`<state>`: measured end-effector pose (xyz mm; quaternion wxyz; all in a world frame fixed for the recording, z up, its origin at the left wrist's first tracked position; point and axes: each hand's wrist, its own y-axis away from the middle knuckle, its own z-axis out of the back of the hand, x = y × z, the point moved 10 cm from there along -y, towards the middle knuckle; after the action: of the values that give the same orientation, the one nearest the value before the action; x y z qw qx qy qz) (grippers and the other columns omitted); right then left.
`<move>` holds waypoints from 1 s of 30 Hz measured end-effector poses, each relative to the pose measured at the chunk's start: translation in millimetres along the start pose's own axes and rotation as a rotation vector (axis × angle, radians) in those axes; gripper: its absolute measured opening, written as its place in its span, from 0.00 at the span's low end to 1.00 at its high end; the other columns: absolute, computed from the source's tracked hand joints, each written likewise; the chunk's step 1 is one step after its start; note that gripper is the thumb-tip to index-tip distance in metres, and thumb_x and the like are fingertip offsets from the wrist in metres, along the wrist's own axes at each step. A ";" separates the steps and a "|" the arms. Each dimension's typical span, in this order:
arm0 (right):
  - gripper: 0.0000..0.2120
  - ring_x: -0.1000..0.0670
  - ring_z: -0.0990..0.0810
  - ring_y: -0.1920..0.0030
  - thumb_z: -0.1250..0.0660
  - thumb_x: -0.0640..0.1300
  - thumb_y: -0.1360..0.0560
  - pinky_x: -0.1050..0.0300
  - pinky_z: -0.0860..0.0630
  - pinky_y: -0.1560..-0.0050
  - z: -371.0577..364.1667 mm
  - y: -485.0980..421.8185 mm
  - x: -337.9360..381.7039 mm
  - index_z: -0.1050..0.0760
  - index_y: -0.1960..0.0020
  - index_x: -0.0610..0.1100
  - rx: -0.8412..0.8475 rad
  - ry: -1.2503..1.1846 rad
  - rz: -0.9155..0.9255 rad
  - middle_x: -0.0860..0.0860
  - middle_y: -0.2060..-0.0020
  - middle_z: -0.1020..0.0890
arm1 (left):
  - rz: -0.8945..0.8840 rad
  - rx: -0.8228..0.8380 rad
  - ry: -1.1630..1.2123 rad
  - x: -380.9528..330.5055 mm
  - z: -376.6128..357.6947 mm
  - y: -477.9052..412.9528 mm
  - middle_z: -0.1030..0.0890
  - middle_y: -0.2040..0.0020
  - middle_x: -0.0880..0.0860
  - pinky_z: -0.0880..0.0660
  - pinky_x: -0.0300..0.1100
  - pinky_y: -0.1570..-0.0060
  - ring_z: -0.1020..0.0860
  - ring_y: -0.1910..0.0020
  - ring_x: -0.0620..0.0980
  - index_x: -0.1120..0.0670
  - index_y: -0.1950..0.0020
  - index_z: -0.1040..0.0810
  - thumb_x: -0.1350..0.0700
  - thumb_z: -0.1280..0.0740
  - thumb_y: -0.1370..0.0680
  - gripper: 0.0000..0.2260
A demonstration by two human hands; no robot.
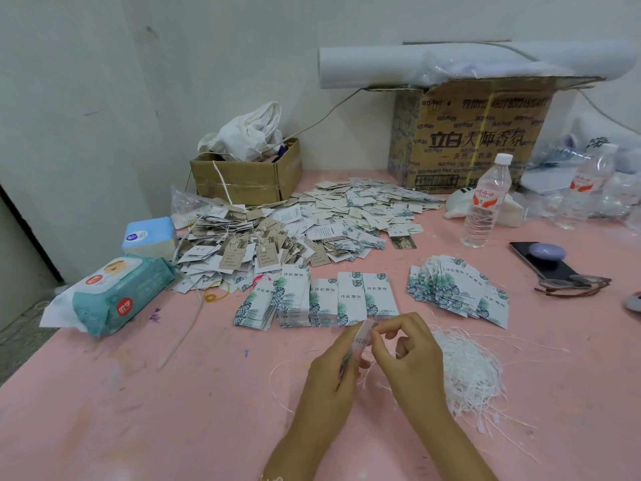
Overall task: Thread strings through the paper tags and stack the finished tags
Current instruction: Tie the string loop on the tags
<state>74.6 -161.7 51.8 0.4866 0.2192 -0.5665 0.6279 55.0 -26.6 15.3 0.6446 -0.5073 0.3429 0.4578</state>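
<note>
Paper tag (360, 336) gripped in my left hand (331, 374); my right hand (407, 357) pinches its top end, over pink bench (166, 418).

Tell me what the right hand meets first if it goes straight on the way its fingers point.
The paper tag held in the left hand: the right hand points up-left with fingertips at its top edge. Past that, probably the neat tag stacks, though depth is unclear.

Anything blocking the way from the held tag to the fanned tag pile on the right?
Nothing visible: only bare table separates the held tag from the fanned pile; the loose strings lie nearer the camera.
</note>
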 end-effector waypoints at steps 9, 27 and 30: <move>0.13 0.55 0.33 0.74 0.27 0.39 0.30 0.70 0.37 0.70 -0.1 -0.6 2.8 0.25 0.62 0.57 0.032 0.037 0.011 0.58 0.56 0.23 | 0.021 0.030 0.043 0.4 -1.6 0.2 0.18 0.43 0.44 0.20 0.41 0.49 0.18 0.50 0.47 0.33 0.30 0.32 0.58 0.43 0.16 0.22; 0.10 0.57 0.37 0.77 0.30 0.41 0.27 0.59 0.30 0.74 -2.5 5.9 -5.0 0.25 0.58 0.57 0.018 -0.112 -0.105 0.65 0.49 0.18 | 0.301 -0.099 0.603 18.4 -2.0 -0.9 0.19 0.38 0.51 0.19 0.51 0.55 0.18 0.47 0.61 0.45 0.28 0.32 0.61 0.40 0.18 0.20; 0.12 0.58 0.35 0.77 0.30 0.40 0.26 0.57 0.29 0.75 -6.9 8.0 -0.2 0.25 0.59 0.57 0.056 -0.118 -0.084 0.66 0.52 0.17 | 0.288 -0.073 0.555 14.9 -5.0 -0.9 0.20 0.37 0.48 0.20 0.46 0.57 0.18 0.45 0.55 0.43 0.28 0.32 0.61 0.41 0.17 0.20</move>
<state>69.7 -154.5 45.8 0.4720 0.2930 -0.5668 0.6083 61.1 -27.9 0.8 0.4365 -0.5818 0.5575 0.4002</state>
